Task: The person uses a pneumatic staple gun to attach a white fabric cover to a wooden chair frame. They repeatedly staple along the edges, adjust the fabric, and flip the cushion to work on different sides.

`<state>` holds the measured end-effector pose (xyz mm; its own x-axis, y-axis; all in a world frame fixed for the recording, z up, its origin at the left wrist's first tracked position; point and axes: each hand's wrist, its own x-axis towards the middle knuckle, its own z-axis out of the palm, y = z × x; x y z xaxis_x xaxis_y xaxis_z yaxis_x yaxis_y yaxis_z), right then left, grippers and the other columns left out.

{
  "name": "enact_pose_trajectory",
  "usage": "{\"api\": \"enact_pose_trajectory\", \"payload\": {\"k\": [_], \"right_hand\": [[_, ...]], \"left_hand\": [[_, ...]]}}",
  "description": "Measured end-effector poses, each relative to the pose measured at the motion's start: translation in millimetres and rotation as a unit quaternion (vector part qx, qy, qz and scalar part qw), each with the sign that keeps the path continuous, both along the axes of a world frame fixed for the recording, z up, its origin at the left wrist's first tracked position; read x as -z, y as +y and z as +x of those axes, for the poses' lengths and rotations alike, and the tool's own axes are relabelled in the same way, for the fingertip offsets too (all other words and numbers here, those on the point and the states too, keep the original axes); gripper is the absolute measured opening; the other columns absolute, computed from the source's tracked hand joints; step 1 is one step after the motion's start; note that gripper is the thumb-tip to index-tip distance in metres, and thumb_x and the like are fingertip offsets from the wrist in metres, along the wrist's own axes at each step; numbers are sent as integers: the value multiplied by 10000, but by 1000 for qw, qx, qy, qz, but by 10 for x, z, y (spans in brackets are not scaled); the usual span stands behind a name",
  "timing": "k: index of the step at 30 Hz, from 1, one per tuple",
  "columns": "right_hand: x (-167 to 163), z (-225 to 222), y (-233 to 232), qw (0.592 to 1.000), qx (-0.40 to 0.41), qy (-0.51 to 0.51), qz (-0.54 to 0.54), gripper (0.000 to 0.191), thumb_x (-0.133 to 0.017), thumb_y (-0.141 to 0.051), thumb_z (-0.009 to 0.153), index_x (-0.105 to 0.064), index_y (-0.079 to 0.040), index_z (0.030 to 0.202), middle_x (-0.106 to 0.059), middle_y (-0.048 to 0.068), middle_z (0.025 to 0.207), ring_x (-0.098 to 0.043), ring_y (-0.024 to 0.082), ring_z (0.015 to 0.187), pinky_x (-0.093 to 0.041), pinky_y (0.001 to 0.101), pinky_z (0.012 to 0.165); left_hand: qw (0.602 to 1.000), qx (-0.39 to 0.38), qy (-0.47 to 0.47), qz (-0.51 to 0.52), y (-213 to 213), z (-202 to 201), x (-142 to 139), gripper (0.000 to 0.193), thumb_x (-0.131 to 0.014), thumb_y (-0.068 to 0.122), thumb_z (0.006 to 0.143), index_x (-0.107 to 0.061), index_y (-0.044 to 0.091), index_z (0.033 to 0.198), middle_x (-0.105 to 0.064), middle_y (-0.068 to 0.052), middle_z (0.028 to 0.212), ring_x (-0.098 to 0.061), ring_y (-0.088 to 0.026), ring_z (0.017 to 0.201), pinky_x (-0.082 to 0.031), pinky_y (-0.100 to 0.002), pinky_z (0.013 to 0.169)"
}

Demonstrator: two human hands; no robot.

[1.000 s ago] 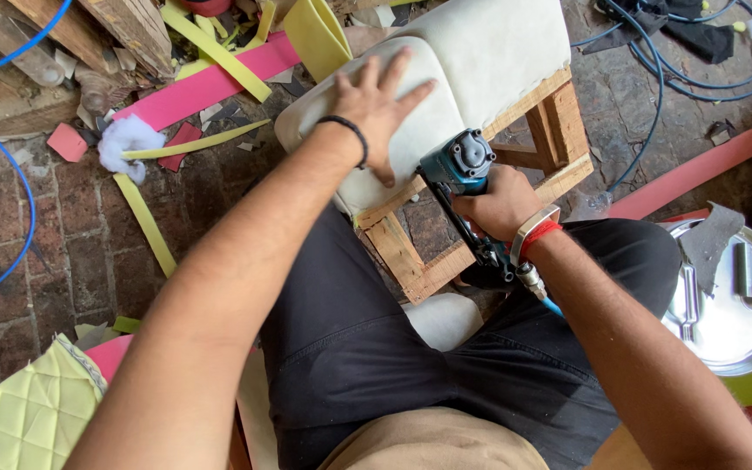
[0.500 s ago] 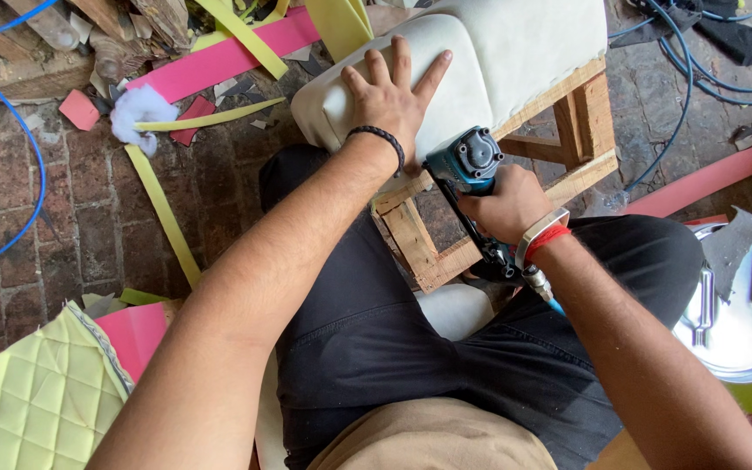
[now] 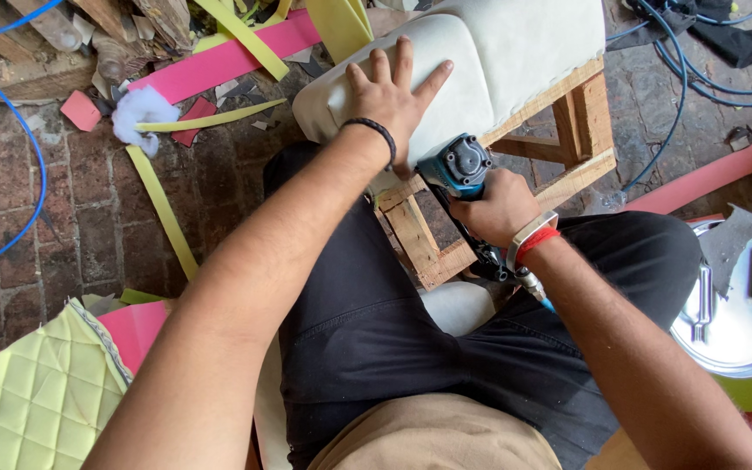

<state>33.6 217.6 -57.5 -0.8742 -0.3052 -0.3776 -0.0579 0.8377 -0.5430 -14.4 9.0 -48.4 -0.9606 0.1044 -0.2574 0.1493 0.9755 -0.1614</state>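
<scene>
Two hands on one job. My left hand [image 3: 391, 103] lies flat, fingers spread, pressing the white cushion cover [image 3: 480, 61] onto the wooden frame [image 3: 515, 157] — I read that as keeping the fabric taut at the edge. My right hand [image 3: 496, 207] is wrapped tight around a teal pneumatic stapler [image 3: 456, 165], nose set against the frame rail just under the left palm, so fabric and wood meet right there. The frame rests tilted against my lap. Stapler nose and handle are hidden by the hands; I can't see any staples. The frame's far end is cut off at the top. Metal lid [image 3: 733, 305] at right, pink and yellow strips [image 3: 219, 65] on the brick floor [image 3: 63, 218].
</scene>
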Motion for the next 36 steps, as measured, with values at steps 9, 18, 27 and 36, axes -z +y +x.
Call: {"api": "enact_pose_trajectory", "payload": {"k": [9,18,27,36], "right_hand": [[-21,23,-68,999,8,-50,-2,251,-744,-250,776,-738,0,801,-745,130,670,-729,218,599,-604,365,650],[-136,20,-150,1000,-21,-4,16,308,-731,-278,806,-719,30,796,-724,169,673,-729,254,630,-588,378,678],[-22,92,-171,999,-20,-13,23,287,-748,-243,771,-732,28,865,-755,188,756,-759,279,693,-613,386,705],[-84,119,-144,999,-6,-48,20,241,-750,-239,777,-754,-4,827,-757,157,716,-738,261,650,-598,381,679]], "left_hand": [[992,-59,-46,106,-330,-132,-57,1640,-1047,480,453,118,423,1606,-173,-196,1652,-353,-439,1445,-434,-672,1053],[992,-61,-25,109,-292,-204,-34,1661,-1058,490,417,105,422,1602,-202,-209,1629,-378,-436,1417,-464,-626,1031],[993,-61,-2,103,-255,-218,17,1643,-1060,462,418,84,429,1596,-222,-194,1622,-363,-441,1425,-428,-681,1035],[990,-60,-7,127,-268,-224,-17,1649,-1063,455,402,66,435,1603,-222,-185,1635,-382,-418,1424,-429,-652,1056]]}}
